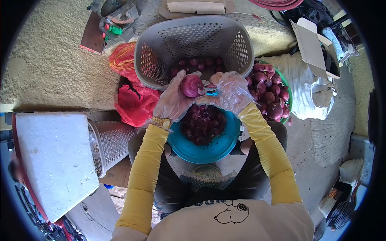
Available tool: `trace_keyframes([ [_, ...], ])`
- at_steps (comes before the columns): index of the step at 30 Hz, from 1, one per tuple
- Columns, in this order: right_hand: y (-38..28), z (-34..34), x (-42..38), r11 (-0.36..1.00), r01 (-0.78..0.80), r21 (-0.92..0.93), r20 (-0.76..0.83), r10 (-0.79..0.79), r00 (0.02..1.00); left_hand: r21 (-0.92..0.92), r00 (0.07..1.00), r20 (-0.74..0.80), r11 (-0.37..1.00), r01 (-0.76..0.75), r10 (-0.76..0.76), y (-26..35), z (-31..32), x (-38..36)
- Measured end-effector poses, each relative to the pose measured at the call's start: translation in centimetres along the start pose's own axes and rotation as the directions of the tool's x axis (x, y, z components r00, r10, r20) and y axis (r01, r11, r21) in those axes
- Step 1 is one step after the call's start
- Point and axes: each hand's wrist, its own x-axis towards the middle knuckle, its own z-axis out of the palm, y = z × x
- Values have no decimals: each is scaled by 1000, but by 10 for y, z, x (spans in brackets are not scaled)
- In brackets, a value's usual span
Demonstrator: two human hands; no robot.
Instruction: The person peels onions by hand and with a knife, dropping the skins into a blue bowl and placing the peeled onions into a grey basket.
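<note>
My left hand, in a clear plastic glove, is closed around a red onion held over a blue bowl. My right hand, also gloved, grips a small blue-handled knife whose tip meets the onion. The blue bowl sits in my lap and holds dark red onion peelings. Both hands are close together, just in front of a grey plastic basket.
The grey basket holds several peeled onions. A green bowl of unpeeled red onions stands at the right. Red mesh sacks lie at the left, with a white foam box and a small white basket beside my left leg.
</note>
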Motion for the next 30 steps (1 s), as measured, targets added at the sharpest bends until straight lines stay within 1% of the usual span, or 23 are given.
trace_keyframes([
  [1, 1, 0, 0, 1000, 30, 2, -14, -30, 999, -26, 998, 45, 998, 49, -48, 0, -4, 2],
  [5, 2, 0, -1, 998, 56, -24, -29, -57, 998, -31, 991, 83, 994, 107, -104, 0, -2, -1],
  [7, 1, -3, -1, 997, 51, -50, 22, -50, 999, 46, 986, 111, 992, 116, -121, 1, -3, -2],
  [11, 5, 4, -4, 997, 82, 8, -1, -82, 997, 96, 982, 113, 985, 141, -152, 3, -6, -3],
  [13, 5, 4, -3, 993, 97, 65, 52, -100, 994, 111, 981, 98, 982, 155, -166, 3, -8, -1],
  [17, 1, -2, -3, 980, 146, 132, 73, -157, 985, 139, 989, 41, 981, 136, -143, 2, -15, 4],
  [19, 0, -1, -3, 965, 133, 226, 229, -185, 955, 253, 997, -74, 966, 47, -29, 5, -18, 2],
  [20, -2, -1, -3, 964, 135, 227, 229, -187, 955, 253, 997, -76, 966, 45, -27, 7, -21, 1],
  [22, -4, -3, -4, 924, 59, 378, 422, -228, 877, 207, 998, -37, 976, 64, -58, 10, -25, 1],
  [23, -4, 0, -7, 924, 59, 378, 422, -229, 877, 207, 998, -38, 976, 64, -57, 9, -27, 2],
  [25, -4, 5, -13, 919, 111, 379, 388, -267, 882, 217, 995, -100, 975, 49, -28, 11, -20, -1],
  [26, -3, 6, -15, 918, 111, 380, 388, -267, 882, 216, 995, -101, 975, 49, -28, 11, -23, -1],
  [28, -4, 3, -13, 929, 132, 347, 372, -265, 890, 288, 997, -61, 955, 67, -51, 14, -28, 0],
  [29, -5, 4, -12, 928, 133, 347, 371, -267, 889, 288, 997, -62, 955, 65, -49, 13, -31, 1],
  [30, -7, 6, -11, 938, 105, 331, 370, -231, 900, 260, 997, -48, 963, 68, -57, 13, -30, 0],
])
